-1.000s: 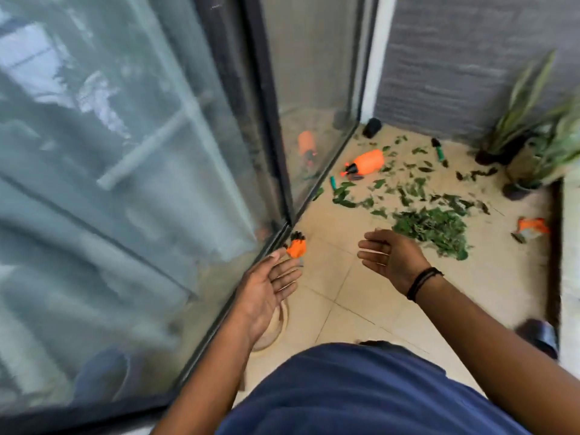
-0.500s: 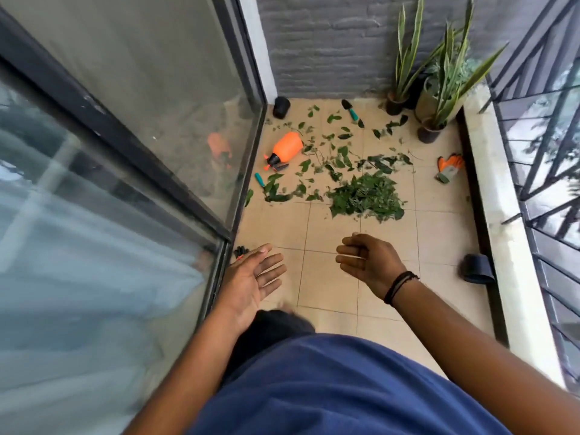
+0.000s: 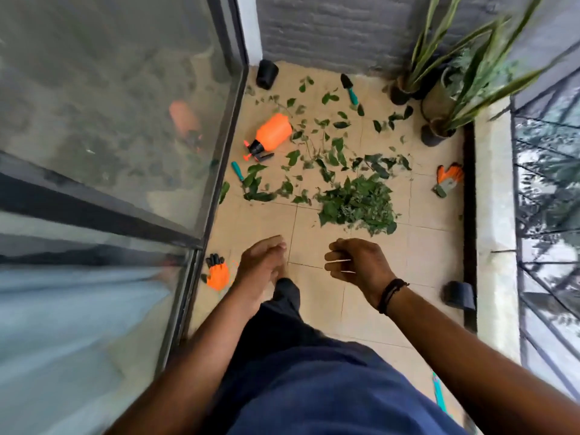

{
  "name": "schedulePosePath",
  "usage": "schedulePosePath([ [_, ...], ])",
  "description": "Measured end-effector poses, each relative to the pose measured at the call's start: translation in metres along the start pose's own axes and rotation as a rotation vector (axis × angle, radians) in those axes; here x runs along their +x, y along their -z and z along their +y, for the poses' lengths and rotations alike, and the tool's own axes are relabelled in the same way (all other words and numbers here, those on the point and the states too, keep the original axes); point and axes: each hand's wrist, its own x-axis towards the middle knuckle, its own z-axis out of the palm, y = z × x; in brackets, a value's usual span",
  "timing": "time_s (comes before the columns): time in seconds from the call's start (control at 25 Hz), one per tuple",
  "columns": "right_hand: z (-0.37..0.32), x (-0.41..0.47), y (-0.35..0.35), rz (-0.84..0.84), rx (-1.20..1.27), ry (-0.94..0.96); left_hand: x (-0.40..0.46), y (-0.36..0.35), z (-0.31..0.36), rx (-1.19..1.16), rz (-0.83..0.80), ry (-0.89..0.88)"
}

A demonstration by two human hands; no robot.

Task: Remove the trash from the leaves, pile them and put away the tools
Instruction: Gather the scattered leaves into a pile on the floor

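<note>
Both hands have swung in toward the middle since half a second ago, the left hand point(image 3: 262, 265) off the door frame.

Left hand hangs loose, fingers relaxed, grasping nothing; right hand point(image 3: 356, 266) is curled, pinching thin pale sticks point(image 3: 342, 266). On the tiled floor point(image 3: 420, 252) at 12 o'clock from the hands lies the pile of leaves point(image 3: 357, 204), with loose leaves point(image 3: 317, 142) scattered beyond it. An orange spray bottle point(image 3: 271, 133) lies at 11 o'clock, a teal-handled trowel point(image 3: 350, 87) near the far wall, an orange glove point(image 3: 216, 273) at 9 o'clock just beside the left hand, another glove point(image 3: 448, 180) at 2 o'clock by the ledge.
</note>
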Motion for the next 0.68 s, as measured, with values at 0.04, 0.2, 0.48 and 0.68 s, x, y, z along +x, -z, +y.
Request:
schedulePosePath([
  [0.04, -0.009, 0.027, -0.012, -0.004, -0.035, 0.000, 0.027, 0.003, 0.007, 0.049, 0.002, 0.018],
  [0.2, 0.002, 0.161, -0.055, 0.047, -0.120, -0.057, 0.152, 0.016, -0.015, 0.246, -0.006, 0.127],
  [0.48, 0.173, 0.475, -0.131, -0.026, -0.325, -0.080, 0.493, 0.083, -0.194, 1.068, -0.111, 0.282],
  [0.68, 0.212, 0.656, -0.171, -0.028, -0.788, 0.355, 0.671, 0.139, -0.238, 1.713, 0.272, 0.078],
])
